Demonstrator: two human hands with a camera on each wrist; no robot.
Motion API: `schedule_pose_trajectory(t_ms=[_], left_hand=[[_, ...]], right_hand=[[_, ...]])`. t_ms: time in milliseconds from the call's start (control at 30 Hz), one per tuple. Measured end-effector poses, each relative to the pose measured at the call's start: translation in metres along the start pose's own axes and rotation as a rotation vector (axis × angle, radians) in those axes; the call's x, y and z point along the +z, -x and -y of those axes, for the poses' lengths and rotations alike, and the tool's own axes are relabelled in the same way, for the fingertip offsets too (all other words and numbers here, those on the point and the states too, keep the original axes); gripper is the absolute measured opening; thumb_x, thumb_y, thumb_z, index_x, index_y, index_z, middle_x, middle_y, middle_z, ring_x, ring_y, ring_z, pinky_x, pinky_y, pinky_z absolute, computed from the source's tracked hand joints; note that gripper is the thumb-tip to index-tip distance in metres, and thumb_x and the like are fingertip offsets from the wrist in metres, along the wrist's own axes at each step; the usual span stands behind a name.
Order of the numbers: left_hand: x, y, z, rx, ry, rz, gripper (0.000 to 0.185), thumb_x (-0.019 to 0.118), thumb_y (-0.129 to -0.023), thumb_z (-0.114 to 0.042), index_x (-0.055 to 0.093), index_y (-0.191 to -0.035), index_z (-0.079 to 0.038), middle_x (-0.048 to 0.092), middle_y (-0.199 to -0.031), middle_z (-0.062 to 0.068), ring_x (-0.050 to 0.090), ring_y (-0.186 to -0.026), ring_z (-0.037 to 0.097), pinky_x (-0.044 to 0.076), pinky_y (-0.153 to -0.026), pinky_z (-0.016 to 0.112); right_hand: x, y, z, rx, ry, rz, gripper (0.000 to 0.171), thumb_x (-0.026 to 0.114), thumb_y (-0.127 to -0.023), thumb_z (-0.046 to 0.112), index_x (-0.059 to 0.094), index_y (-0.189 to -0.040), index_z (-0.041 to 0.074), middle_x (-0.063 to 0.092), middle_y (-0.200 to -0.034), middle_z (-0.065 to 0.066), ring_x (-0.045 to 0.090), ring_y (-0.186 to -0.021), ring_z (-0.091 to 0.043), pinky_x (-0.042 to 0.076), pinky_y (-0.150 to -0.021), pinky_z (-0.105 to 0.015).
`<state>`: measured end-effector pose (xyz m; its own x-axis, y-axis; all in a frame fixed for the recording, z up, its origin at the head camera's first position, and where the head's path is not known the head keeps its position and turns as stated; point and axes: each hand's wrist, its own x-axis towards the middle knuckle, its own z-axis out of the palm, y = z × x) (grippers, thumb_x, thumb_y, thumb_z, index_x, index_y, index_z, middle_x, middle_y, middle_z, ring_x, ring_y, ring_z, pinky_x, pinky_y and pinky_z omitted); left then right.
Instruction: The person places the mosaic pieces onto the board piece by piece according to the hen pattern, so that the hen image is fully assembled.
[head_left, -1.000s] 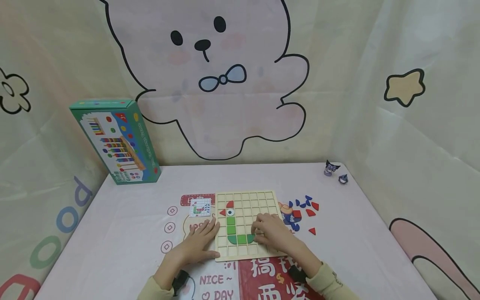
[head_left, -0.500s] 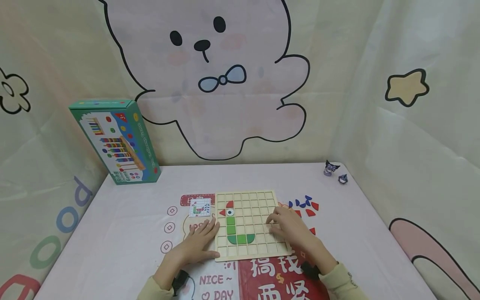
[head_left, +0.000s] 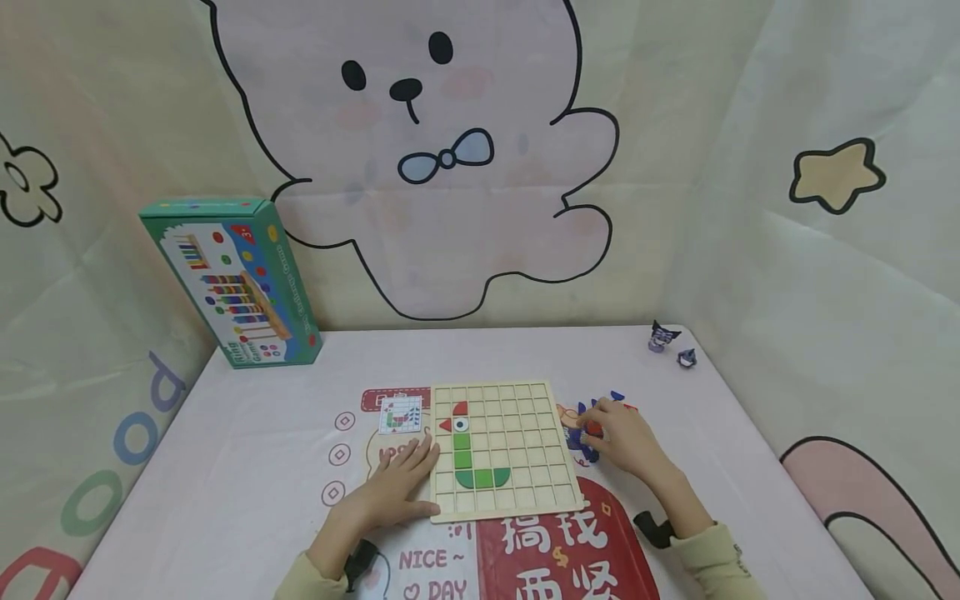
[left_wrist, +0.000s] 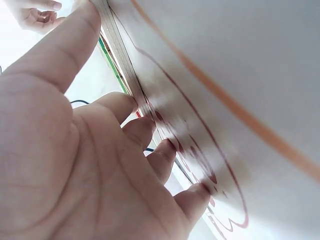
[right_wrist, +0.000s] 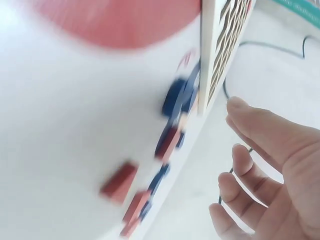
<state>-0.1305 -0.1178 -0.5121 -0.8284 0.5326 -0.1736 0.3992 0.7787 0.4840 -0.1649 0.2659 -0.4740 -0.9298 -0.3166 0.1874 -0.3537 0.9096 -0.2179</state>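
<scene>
A pale gridded board [head_left: 525, 442] lies on the table. Along its left part several green pieces [head_left: 462, 458] form an L shape, topped by a white piece with a black dot [head_left: 461, 425], a red triangle [head_left: 446, 425] and a red rounded piece [head_left: 460, 409]. My left hand [head_left: 397, 483] rests at the board's left edge, fingers spread and thumb at the lower corner. To the right of the board, my right hand [head_left: 622, 437] hovers over loose red and blue pieces, partly hiding them. The right wrist view shows its fingers [right_wrist: 242, 157] loosely bent with nothing between them.
A small pattern card [head_left: 401, 414] lies left of the board. At the back left stands a green toy box [head_left: 232, 283]; two small purple-blue items [head_left: 662, 337] are at the back right. A red-and-white printed sheet [head_left: 555, 550] lies in front.
My right hand has left the green pieces on the board and moved right, over the loose pieces. The left hand stays at the board's edge.
</scene>
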Motion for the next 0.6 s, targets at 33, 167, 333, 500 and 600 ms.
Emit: schedule_pose_trajectory(t_ms=[33,167,333,500,600], left_hand=[[0.000,0.000,0.000,0.000,-0.001,0.001,0.090,0.059,-0.079,-0.057,0.021,-0.149,-0.015,0.011,-0.156,0.006,0.008,-0.143,0.031,0.002,-0.112,0.058],[0.000,-0.001,0.001,-0.001,0.001,0.006,0.090,0.059,-0.079,-0.058,0.021,-0.149,-0.015,0.011,-0.156,0.006,0.008,-0.143,0.031,0.003,-0.112,0.058],[0.000,-0.001,0.002,0.000,-0.005,0.009,0.091,0.058,-0.079,-0.059,0.020,-0.149,-0.015,0.011,-0.156,0.006,0.008,-0.143,0.030,0.003,-0.112,0.059],[0.002,-0.002,0.004,-0.001,-0.010,0.008,0.091,0.058,-0.079,-0.060,0.020,-0.149,-0.016,0.011,-0.156,0.005,0.008,-0.143,0.030,0.003,-0.112,0.059],[0.002,-0.002,0.004,0.002,-0.003,0.007,0.090,0.058,-0.079,-0.059,0.020,-0.149,-0.016,0.011,-0.156,0.005,0.007,-0.143,0.030,0.003,-0.112,0.059]], right_hand=[[-0.001,0.000,-0.004,0.015,-0.004,-0.001,0.020,0.077,-0.075,0.022,0.071,-0.092,0.015,0.056,-0.080,-0.001,0.044,-0.067,-0.010,0.038,-0.058,-0.025],[-0.007,0.002,-0.020,0.051,-0.007,-0.019,0.019,0.076,-0.076,0.020,0.070,-0.093,0.015,0.058,-0.084,-0.004,0.050,-0.072,-0.016,0.043,-0.064,-0.034],[-0.011,0.006,-0.037,0.087,-0.004,-0.019,0.021,0.076,-0.076,0.020,0.070,-0.095,0.014,0.059,-0.087,-0.006,0.053,-0.075,-0.019,0.045,-0.064,-0.036],[-0.012,0.008,-0.055,0.131,0.002,-0.009,0.020,0.074,-0.077,0.021,0.070,-0.094,0.012,0.059,-0.084,-0.006,0.053,-0.072,-0.019,0.044,-0.059,-0.030],[-0.013,0.009,-0.066,0.159,-0.004,0.003,0.020,0.073,-0.078,0.021,0.070,-0.095,0.011,0.059,-0.085,-0.007,0.053,-0.073,-0.020,0.046,-0.059,-0.032]])
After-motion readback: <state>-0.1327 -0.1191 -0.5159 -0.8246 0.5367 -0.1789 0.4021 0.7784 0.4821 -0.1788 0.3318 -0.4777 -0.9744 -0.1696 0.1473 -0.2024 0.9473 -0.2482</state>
